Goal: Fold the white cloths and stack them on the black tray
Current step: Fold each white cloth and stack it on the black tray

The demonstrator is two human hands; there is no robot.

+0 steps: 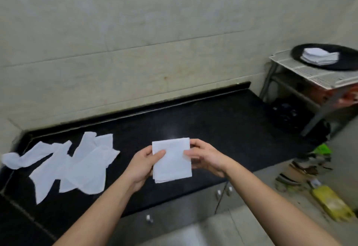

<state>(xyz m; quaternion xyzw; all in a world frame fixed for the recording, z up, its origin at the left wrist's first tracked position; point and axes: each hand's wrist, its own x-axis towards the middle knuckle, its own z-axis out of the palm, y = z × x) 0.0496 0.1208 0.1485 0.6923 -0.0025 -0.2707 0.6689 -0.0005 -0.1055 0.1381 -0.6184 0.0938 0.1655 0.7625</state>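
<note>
Your left hand (142, 166) and right hand (206, 158) hold one folded square white cloth (171, 163) between them, centre of the frame, lifted just above the glossy black stone table (213, 121). Left fingers (160, 153) pinch the cloth's left edge, thumb on the front face, the rest curled behind. Right fingers (190, 154) pinch the right edge near the top corner, thumb on front, others wrapped behind. Both hands grip the cloth and it hangs flat, facing you, with layered edges showing at the bottom.

At left of the frame, a loose spread of unfolded white cloths (77, 164) lies on the table, overlapping each other, well apart from the held cloth.

At the upper right, the round black tray (346, 60) sits on a white slatted rack (310, 75) on a metal frame, beside the far right end of the table. A small stack of folded white cloths (319, 56) rests on the tray, left of its centre.

Pale tiled wall (135, 32) runs behind the table. Grey cabinet doors with small knobs (193, 203) sit under the table's front edge. At the lower right, clutter on the floor, including a yellow flat object (333, 204); detail there is too blurred to tell.
</note>
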